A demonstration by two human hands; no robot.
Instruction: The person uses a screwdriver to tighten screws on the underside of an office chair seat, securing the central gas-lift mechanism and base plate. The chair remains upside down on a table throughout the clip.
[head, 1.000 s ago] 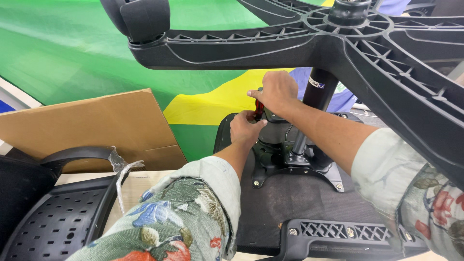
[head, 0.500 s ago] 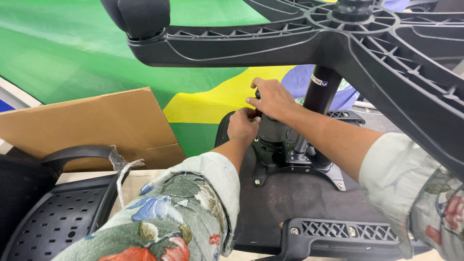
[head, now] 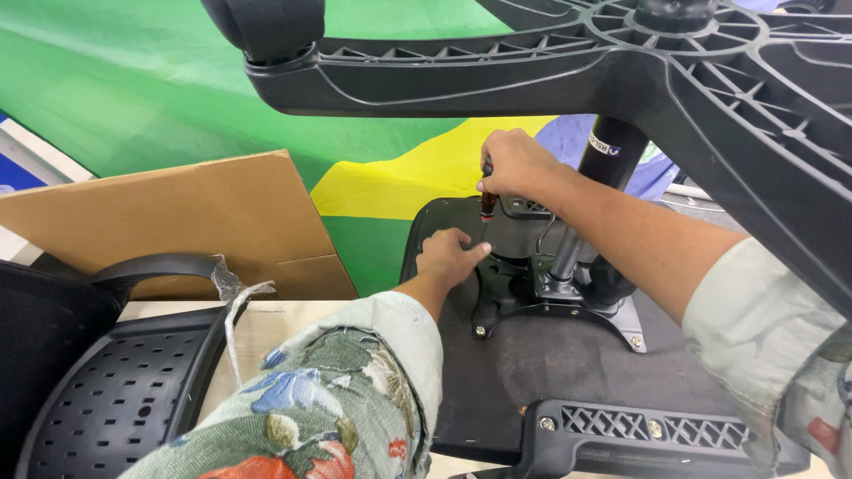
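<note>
A flat brown cardboard sheet (head: 191,222) leans at left against a green and yellow cloth backdrop (head: 133,89). A small white label (head: 606,144) sits on the black gas cylinder (head: 593,200).

The right hand (head: 517,164) grips a screwdriver (head: 487,202); its long axis is vertical, tip down toward the mounting plate (head: 532,293) on the upturned seat (head: 532,372). The tip itself is hard to make out.

The left hand (head: 450,257) rests beside it, fingers loosely spread. The chair base (head: 568,62) is cut off at top.

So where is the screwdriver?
In the head view, the screwdriver stands upright in the right hand, above the left hand, beside the black chair column.
</note>
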